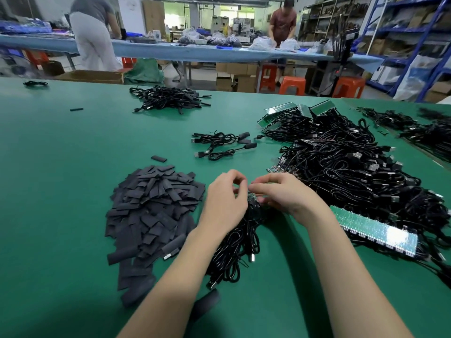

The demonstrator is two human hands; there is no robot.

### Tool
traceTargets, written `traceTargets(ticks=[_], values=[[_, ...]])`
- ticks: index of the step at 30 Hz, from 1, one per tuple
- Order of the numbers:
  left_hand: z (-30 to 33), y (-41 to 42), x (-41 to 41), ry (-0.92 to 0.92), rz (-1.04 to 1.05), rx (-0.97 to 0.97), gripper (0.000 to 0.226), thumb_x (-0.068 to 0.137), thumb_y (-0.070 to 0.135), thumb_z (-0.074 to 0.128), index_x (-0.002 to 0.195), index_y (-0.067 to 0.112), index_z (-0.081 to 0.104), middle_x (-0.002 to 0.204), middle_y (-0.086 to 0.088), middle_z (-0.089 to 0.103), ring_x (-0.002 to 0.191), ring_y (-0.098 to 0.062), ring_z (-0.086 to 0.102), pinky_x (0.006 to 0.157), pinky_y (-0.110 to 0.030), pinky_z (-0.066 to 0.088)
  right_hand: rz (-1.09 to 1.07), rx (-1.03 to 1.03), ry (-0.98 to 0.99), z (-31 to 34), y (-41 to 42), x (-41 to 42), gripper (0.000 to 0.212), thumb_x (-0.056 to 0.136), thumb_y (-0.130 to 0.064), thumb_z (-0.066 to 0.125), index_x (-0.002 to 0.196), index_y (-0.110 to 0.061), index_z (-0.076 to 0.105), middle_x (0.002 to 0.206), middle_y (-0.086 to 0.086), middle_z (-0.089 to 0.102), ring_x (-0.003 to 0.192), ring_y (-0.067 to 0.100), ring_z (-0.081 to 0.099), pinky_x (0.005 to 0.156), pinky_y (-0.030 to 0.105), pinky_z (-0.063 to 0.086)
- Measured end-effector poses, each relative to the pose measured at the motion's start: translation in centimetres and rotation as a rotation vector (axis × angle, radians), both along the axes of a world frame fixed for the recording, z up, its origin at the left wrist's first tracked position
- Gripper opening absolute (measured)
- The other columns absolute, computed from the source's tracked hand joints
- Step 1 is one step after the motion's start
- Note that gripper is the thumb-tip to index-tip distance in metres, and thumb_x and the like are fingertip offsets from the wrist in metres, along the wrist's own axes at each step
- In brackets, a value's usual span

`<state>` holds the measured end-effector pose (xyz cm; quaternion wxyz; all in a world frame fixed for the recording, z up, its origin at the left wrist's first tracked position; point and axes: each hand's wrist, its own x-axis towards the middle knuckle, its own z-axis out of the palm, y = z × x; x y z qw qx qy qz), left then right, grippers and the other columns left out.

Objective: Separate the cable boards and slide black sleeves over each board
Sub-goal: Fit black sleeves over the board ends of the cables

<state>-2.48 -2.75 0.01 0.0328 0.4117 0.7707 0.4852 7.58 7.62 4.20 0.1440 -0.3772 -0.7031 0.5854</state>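
1. Left hand and right hand: each grip pinches the cable board strip, mid-table.
2. Black sleeves: heaped left of the hands.
3. Cable pile: toward the right edge.

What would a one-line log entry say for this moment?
stage: separating boards | hands: left and right both pinch board strip | cables: trailing below | sleeve pile: left, untouched

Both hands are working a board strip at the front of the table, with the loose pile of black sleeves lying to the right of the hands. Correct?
Not quite. The head view shows the pile of black sleeves to the left of the hands, beside the left hand. The rest holds: the left hand and right hand both pinch a board strip at the front of the green table.
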Motion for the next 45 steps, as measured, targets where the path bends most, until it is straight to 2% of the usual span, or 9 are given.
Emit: traceTargets(ticks=[4,8,14,18,22,29,36,42,45], values=[[1.2,-0.5,-0.6,-0.132,-0.055,0.005,0.014,0.101,0.036,0.054,0.094,0.027,0.063,0.097,0.011,0.071,0.077,0.008,0.060,0.071,-0.006,0.041,0.024,-0.253,0.174,0.2,0.6,0.9,0.026,0.082,-0.003,0.077,0.107,-0.012,0.073,0.081,0.007,0.063,0.060,0.012,0.047,0.054,0.018,0.044],[2.2,-1.5,-1.2,-0.508,-0.197,0.007,0.021,0.091,0.045,0.070,0.101,0.026,0.068,0.097,0.006,0.077,0.092,-0.007,0.071,0.089,-0.027,0.052,0.094,-0.362,0.304,0.2,0.6,1.0,0.028,0.081,0.000,0.074,0.105,-0.014,0.071,0.087,0.007,0.072,0.056,0.009,0.049,0.054,0.017,0.046],[3.4,-3.2,-1.5,-0.976,-0.328,0.214,0.018,0.084,0.009,0.078,0.098,0.011,0.067,0.080,-0.012,0.075,0.063,-0.017,0.069,0.060,-0.024,0.055,0.147,-0.436,0.397,0.3,-0.3,0.4,0.035,0.071,-0.012,0.077,0.106,-0.012,0.068,0.080,0.005,0.072,0.060,0.012,0.062,0.057,0.021,0.053],[3.7,-3.5,-1.8,-1.050,-0.310,0.246,0.016,0.083,0.003,0.075,0.094,0.011,0.067,0.081,-0.012,0.075,0.064,-0.019,0.071,0.061,-0.027,0.058,0.252,-0.366,0.325,0.3,-0.6,0.6,0.032,0.072,-0.022,0.081,0.101,-0.012,0.073,0.088,0.006,0.072,0.067,0.015,0.063,0.064,0.027,0.058],[3.7,-3.5,-1.9,-1.088,-0.369,0.231,0.025,0.072,0.011,0.077,0.095,0.013,0.069,0.087,-0.008,0.076,0.072,-0.019,0.071,0.083,-0.035,0.058,0.280,-0.391,0.326,0.3,-0.9,0.5,0.027,0.073,-0.021,0.079,0.098,-0.012,0.074,0.084,0.004,0.073,0.065,0.013,0.064,0.063,0.024,0.058],[3.9,-3.9,-1.8,-1.115,-0.409,0.227,0.035,0.066,0.018,0.081,0.099,0.014,0.071,0.091,-0.009,0.076,0.072,-0.018,0.073,0.065,-0.026,0.059,0.293,-0.511,0.406,-0.2,-1.0,0.3,0.027,0.075,-0.018,0.075,0.100,-0.009,0.074,0.092,0.006,0.073,0.075,0.013,0.065,0.076,0.025,0.058],[4.0,-3.9,-1.8,-1.147,-0.453,0.250,0.026,0.069,0.016,0.081,0.093,0.016,0.073,0.092,-0.012,0.075,0.073,-0.022,0.072,0.068,-0.029,0.061,0.334,-0.630,0.520,-0.2,-1.4,0.4,0.020,0.080,-0.014,0.063,0.096,-0.006,0.073,0.068,-0.004,0.072,0.049,0.002,0.063,0.057,0.016,0.056],[4.1,-4.1,-1.7,-1.160,-0.476,0.244,0.015,0.070,0.015,0.079,0.085,0.017,0.078,0.089,-0.011,0.075,0.069,-0.020,0.073,0.064,-0.028,0.061,0.300,-0.668,0.516,-0.7,-1.5,0.1,0.017,0.080,-0.016,0.067,0.084,-0.010,0.082,0.077,0.003,0.075,0.061,0.007,0.070,0.065,0.022,0.060],[4.1,-4.1,-1.7,-1.178,-0.495,0.256,0.018,0.069,0.015,0.082,0.086,0.017,0.078,0.089,-0.010,0.075,0.070,-0.019,0.073,0.065,-0.029,0.061,0.323,-0.722,0.531,-0.8,-1.5,0.0,0.024,0.070,-0.019,0.086,0.090,-0.008,0.081,0.082,0.006,0.077,0.066,0.010,0.073,0.067,0.023,0.060]])
